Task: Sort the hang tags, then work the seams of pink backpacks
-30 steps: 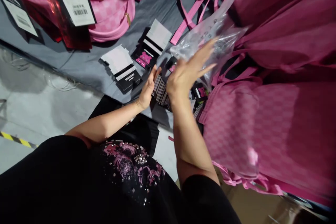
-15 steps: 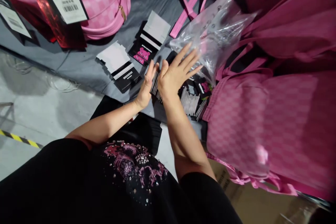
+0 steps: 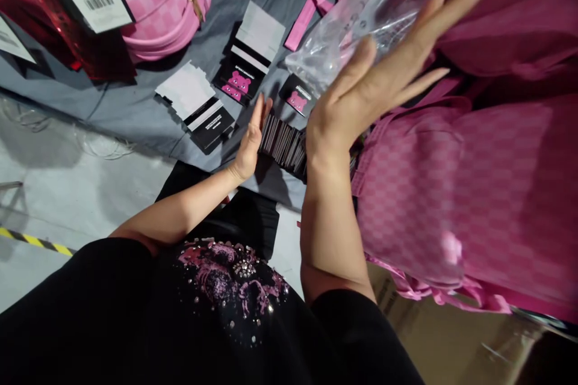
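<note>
Right hand (image 3: 354, 96), splayed, has swung rightward, partly hiding the card row (image 3: 284, 143); left hand (image 3: 251, 143) unclenched.

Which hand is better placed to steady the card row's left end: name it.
The left hand, probably: it is open beside that end of the card row, while the right hand hides its right part.

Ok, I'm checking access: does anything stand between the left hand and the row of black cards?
Nothing visible: the left hand is at one end of the row of black cards; the right hand hides the other.
</note>
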The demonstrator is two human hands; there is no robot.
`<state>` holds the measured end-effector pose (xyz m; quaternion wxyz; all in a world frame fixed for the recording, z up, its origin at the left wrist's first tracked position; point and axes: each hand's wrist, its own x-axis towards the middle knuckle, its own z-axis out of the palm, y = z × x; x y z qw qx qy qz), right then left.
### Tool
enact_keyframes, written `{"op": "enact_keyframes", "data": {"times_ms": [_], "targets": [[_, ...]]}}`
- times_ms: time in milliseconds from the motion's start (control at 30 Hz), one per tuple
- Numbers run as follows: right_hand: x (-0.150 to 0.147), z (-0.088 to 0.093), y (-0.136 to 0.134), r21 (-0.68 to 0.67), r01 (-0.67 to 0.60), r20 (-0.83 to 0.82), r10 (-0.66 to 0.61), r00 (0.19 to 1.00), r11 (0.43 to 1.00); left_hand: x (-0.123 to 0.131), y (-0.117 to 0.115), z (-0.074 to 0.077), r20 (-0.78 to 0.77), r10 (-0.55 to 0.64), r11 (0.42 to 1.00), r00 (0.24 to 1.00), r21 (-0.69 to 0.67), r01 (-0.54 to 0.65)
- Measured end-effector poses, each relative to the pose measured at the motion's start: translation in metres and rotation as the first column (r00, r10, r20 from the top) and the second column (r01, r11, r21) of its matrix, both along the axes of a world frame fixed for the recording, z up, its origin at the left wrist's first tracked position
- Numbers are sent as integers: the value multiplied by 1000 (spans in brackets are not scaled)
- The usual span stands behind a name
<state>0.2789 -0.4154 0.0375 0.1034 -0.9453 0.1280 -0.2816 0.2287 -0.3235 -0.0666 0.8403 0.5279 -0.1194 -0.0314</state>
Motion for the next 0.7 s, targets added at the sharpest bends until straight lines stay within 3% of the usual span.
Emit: {"op": "enact_keyframes", "data": {"times_ms": [67,167,233,300,333,433,500,600,700], "targets": [[-2,-6,1,11,-17,-165,18,986,1000,0,1,0,6,5,1000,1000,19,-5],[-1,-13,-1,20,-154,-420,148,895,988,0,2,2,-11,1,999,1000,42,0],[2,-10,-4,-41,-129,-308,110,945,991,1,2,2,-22,-15,999,1000,51,16],[3,-8,-6,-67,4,-156,-15,988,998,1,2,2,-12,-28,997,1000,68,29],[2,-9,-7,-55,41,-163,-50,985,998,1,2,2,-4,-29,997,1000,78,29],[-7,-27,-7,-13,-62,-401,52,915,998,1,2,5,-9,-33,994,999,101,34],[-11,-43,-10,19,-139,-464,131,876,990,2,0,9,-33,-57,994,998,95,60],[-13,-63,-21,123,-94,-389,136,911,988,0,-6,20,-120,-117,987,986,93,128],[-11,-79,-33,278,-98,-292,181,939,956,-5,-15,30,-172,-94,971,981,201,129]]}}
